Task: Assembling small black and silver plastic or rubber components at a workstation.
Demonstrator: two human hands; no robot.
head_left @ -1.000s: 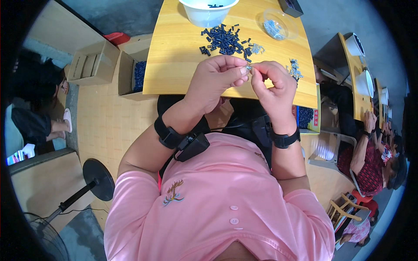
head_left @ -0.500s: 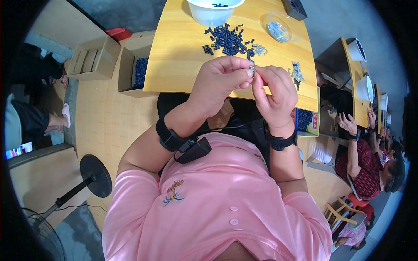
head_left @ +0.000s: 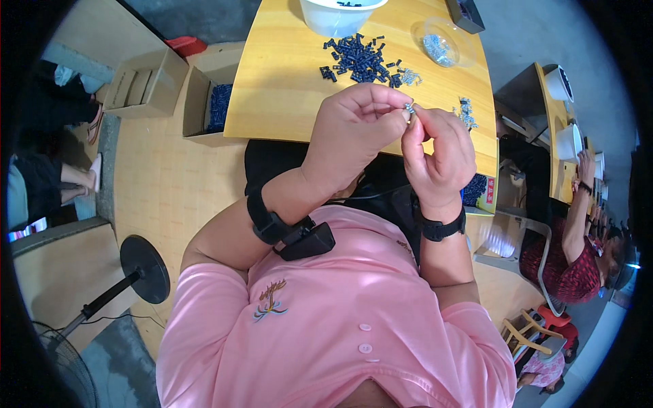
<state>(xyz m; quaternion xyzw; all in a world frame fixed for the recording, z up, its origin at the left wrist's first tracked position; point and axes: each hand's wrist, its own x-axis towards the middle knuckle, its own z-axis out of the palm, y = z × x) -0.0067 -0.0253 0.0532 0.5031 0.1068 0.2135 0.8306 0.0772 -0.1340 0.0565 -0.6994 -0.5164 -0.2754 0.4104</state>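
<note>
My left hand (head_left: 357, 132) and my right hand (head_left: 442, 153) meet above the near edge of the wooden table (head_left: 279, 81). Between their fingertips shows a small silvery metal piece (head_left: 409, 109); both hands are closed in a pinch at it, and its exact kind is too small to make out. Just beyond lies a heap of short black cylindrical parts (head_left: 358, 58). Beside that heap is a little pile of thin silvery pieces (head_left: 411, 77). Right of my right hand, more silvery pieces (head_left: 466, 114) lie scattered on the table.
At the table's far side stand a white tub (head_left: 340, 20), a clear round dish (head_left: 450, 56) of silvery bits and a dark box (head_left: 466, 13). Cardboard boxes (head_left: 146, 85) sit on the left floor near a fan (head_left: 64, 360). A co-worker (head_left: 571, 255) sits at another table, right.
Both hands have shifted slightly right in the picture, still pinched together at the small metal piece. The co-worker's arm on the right has moved up toward the other table.
</note>
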